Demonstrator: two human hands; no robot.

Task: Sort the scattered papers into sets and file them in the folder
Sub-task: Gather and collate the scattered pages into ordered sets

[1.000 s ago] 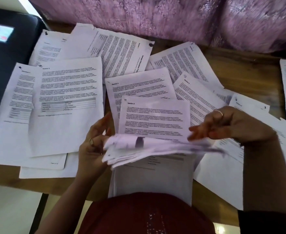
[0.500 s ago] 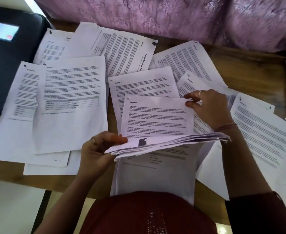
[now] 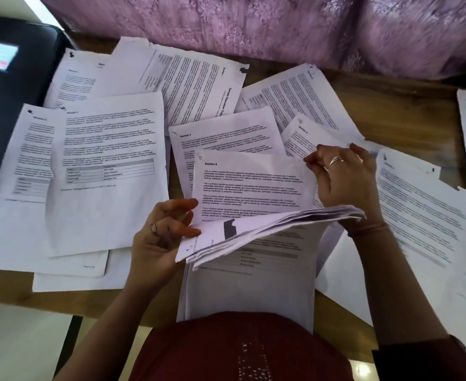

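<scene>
Left hand (image 3: 160,237) grips the stack (image 3: 259,232) above the bench (image 3: 407,105); right hand (image 3: 341,177) pinches the Section 9 sheet (image 3: 251,185) corner. We should lift that one sheet only, check its heading, then add it. Folder (image 3: 9,111) sits far left.

Printed sheets lay scattered across a wooden table (image 3: 407,105), many overlapping. The left hand (image 3: 160,237) gripped the left corner of a thick stack of papers (image 3: 267,229), held just above the near edge of the table. The right hand (image 3: 341,177) reached over that stack and pinched the right edge of a sheet headed Section 9 (image 3: 251,185). A dark folder (image 3: 9,105) lay at the far left, partly under the sheets. Pink fabric (image 3: 281,26) ran along the far side.
</scene>
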